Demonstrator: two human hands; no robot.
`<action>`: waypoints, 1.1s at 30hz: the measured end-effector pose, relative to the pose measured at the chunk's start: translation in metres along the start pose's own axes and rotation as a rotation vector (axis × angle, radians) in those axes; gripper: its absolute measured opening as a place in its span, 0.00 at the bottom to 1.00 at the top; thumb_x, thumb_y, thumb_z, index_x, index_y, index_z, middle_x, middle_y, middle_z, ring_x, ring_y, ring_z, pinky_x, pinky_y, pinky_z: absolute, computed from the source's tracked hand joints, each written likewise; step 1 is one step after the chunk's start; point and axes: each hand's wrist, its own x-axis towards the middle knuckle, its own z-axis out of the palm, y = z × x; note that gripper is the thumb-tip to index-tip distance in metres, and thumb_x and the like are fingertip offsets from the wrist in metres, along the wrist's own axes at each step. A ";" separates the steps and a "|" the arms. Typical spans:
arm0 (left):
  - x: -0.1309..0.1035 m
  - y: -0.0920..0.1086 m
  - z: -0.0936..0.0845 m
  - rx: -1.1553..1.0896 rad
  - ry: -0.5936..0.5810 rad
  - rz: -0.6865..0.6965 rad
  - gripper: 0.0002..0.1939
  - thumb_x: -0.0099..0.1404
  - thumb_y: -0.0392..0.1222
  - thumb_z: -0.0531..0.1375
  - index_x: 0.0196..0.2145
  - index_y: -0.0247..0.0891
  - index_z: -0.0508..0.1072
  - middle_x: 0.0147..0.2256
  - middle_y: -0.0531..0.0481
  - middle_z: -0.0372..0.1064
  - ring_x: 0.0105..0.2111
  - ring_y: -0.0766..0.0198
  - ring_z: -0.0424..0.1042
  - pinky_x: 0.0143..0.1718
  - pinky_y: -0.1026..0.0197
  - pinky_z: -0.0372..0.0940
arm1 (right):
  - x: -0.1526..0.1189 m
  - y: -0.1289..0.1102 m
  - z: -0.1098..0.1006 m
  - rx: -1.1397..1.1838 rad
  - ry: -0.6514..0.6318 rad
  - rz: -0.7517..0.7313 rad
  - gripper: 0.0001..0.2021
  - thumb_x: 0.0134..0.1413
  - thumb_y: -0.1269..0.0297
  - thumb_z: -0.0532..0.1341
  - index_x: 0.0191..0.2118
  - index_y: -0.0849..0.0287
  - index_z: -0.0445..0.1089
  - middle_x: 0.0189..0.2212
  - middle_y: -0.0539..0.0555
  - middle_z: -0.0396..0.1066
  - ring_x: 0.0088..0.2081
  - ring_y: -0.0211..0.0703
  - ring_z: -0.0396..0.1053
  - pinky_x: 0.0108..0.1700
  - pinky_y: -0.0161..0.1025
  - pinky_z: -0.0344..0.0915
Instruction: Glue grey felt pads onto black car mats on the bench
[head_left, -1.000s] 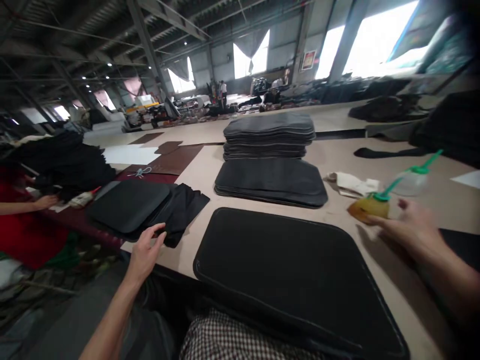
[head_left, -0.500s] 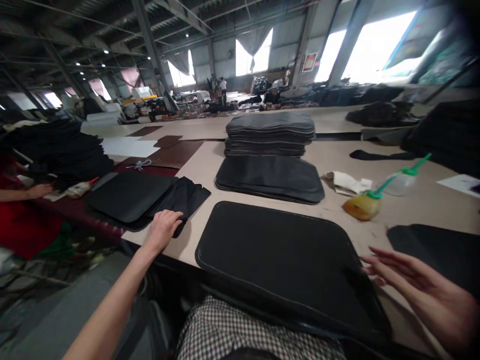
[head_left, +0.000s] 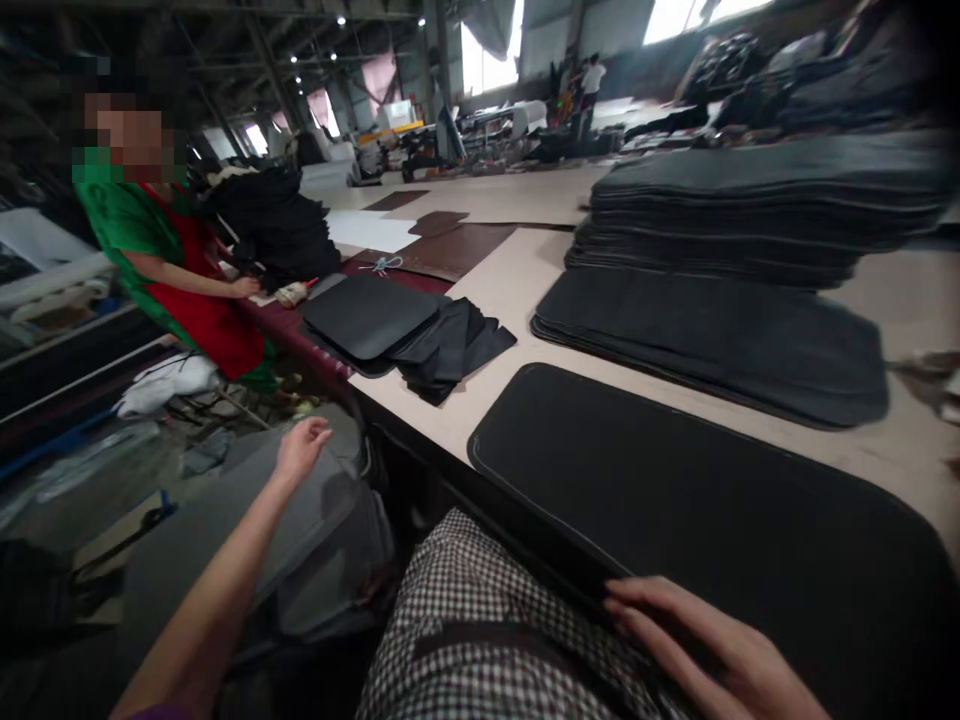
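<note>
A large black panel with rounded corners and a line along its border lies flat at the table's front edge. My right hand is at the near side of this panel, fingers stretched out and holding nothing. Off the table to the left, my left hand hovers over a stack of grey sheets, loosely bent and with nothing seen in it. Smaller black panels lie at the table's left corner, with black strips beside them.
Behind the large panel sit a low pile of black panels and a taller pile. A co-worker in a red apron stands at the left beside a dark cloth heap. A small bottle lies near that person's hand.
The view has swung left, bringing the co-worker into sight. My left hand has left the black strips for the grey stack. My right hand has moved from the panel's right end to its near edge.
</note>
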 end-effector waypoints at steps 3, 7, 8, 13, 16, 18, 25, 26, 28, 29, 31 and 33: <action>-0.052 -0.038 0.020 0.058 -0.145 -0.020 0.14 0.64 0.47 0.60 0.45 0.37 0.73 0.38 0.46 0.74 0.38 0.57 0.74 0.41 0.58 0.68 | 0.022 -0.020 0.014 0.039 -0.132 -0.074 0.13 0.66 0.57 0.60 0.51 0.49 0.76 0.47 0.53 0.79 0.47 0.46 0.78 0.51 0.35 0.75; -0.104 -0.059 0.043 0.140 -0.272 0.015 0.13 0.64 0.44 0.61 0.46 0.40 0.73 0.47 0.44 0.71 0.48 0.54 0.70 0.47 0.57 0.65 | 0.037 -0.035 0.027 0.061 -0.197 -0.096 0.13 0.67 0.58 0.59 0.53 0.50 0.75 0.47 0.53 0.78 0.47 0.45 0.77 0.50 0.35 0.75; -0.111 -0.062 0.047 0.166 -0.284 0.017 0.12 0.64 0.42 0.60 0.45 0.40 0.73 0.48 0.43 0.70 0.49 0.53 0.69 0.48 0.56 0.64 | 0.039 -0.036 0.029 0.064 -0.207 -0.092 0.13 0.68 0.58 0.59 0.52 0.50 0.75 0.48 0.53 0.78 0.48 0.45 0.77 0.51 0.35 0.75; -0.119 -0.070 0.054 0.254 -0.316 0.046 0.08 0.68 0.39 0.56 0.44 0.40 0.72 0.48 0.43 0.67 0.51 0.53 0.66 0.50 0.55 0.62 | 0.041 -0.034 0.030 0.074 -0.224 -0.068 0.13 0.68 0.58 0.59 0.53 0.49 0.74 0.49 0.53 0.77 0.49 0.45 0.76 0.51 0.36 0.74; -0.118 -0.071 0.052 0.283 -0.338 0.076 0.08 0.70 0.39 0.54 0.43 0.41 0.72 0.48 0.44 0.67 0.50 0.54 0.65 0.50 0.57 0.62 | 0.039 -0.032 0.029 0.063 -0.218 -0.074 0.12 0.68 0.57 0.59 0.52 0.49 0.74 0.48 0.52 0.77 0.48 0.45 0.77 0.50 0.35 0.75; -0.120 -0.068 0.053 0.308 -0.335 0.086 0.10 0.71 0.40 0.53 0.43 0.40 0.73 0.48 0.43 0.67 0.51 0.53 0.65 0.51 0.55 0.61 | 0.038 -0.031 0.030 0.057 -0.209 -0.077 0.12 0.68 0.57 0.59 0.52 0.49 0.74 0.47 0.52 0.77 0.48 0.45 0.77 0.50 0.35 0.75; -0.130 -0.050 0.062 0.309 -0.267 0.027 0.13 0.70 0.36 0.50 0.40 0.37 0.75 0.48 0.36 0.69 0.53 0.48 0.64 0.54 0.48 0.59 | 0.037 -0.034 0.033 0.083 -0.200 -0.081 0.12 0.68 0.57 0.59 0.52 0.48 0.74 0.47 0.52 0.77 0.47 0.44 0.77 0.51 0.36 0.74; -0.128 -0.050 0.062 0.285 -0.259 0.010 0.12 0.69 0.36 0.51 0.39 0.37 0.75 0.47 0.38 0.69 0.52 0.49 0.65 0.53 0.50 0.60 | 0.037 -0.035 0.033 0.088 -0.184 -0.082 0.11 0.68 0.57 0.59 0.51 0.48 0.75 0.47 0.52 0.77 0.47 0.45 0.77 0.51 0.36 0.75; -0.120 -0.053 0.058 0.218 -0.241 -0.033 0.09 0.67 0.37 0.54 0.36 0.38 0.74 0.45 0.41 0.70 0.49 0.52 0.67 0.52 0.53 0.61 | 0.037 -0.036 0.033 0.097 -0.169 -0.088 0.12 0.68 0.57 0.59 0.51 0.49 0.75 0.46 0.52 0.78 0.47 0.45 0.77 0.50 0.36 0.75; -0.115 -0.056 0.053 0.179 -0.225 -0.063 0.07 0.66 0.37 0.55 0.34 0.38 0.74 0.44 0.43 0.71 0.48 0.54 0.68 0.51 0.55 0.62 | 0.036 -0.036 0.033 0.099 -0.173 -0.090 0.12 0.67 0.57 0.59 0.51 0.49 0.75 0.46 0.52 0.78 0.47 0.45 0.77 0.50 0.37 0.75; -0.104 -0.064 0.039 0.097 -0.167 -0.149 0.06 0.65 0.38 0.57 0.31 0.38 0.73 0.42 0.44 0.71 0.46 0.56 0.69 0.51 0.56 0.63 | 0.036 -0.037 0.033 0.107 -0.181 -0.090 0.12 0.67 0.57 0.59 0.51 0.50 0.75 0.47 0.53 0.78 0.46 0.45 0.77 0.50 0.37 0.75; -0.093 -0.075 0.015 0.010 -0.074 -0.259 0.07 0.66 0.39 0.58 0.31 0.36 0.73 0.42 0.44 0.72 0.46 0.56 0.70 0.51 0.54 0.64 | 0.035 -0.038 0.033 0.132 -0.171 -0.083 0.13 0.67 0.56 0.59 0.51 0.50 0.76 0.46 0.54 0.78 0.46 0.46 0.77 0.49 0.37 0.75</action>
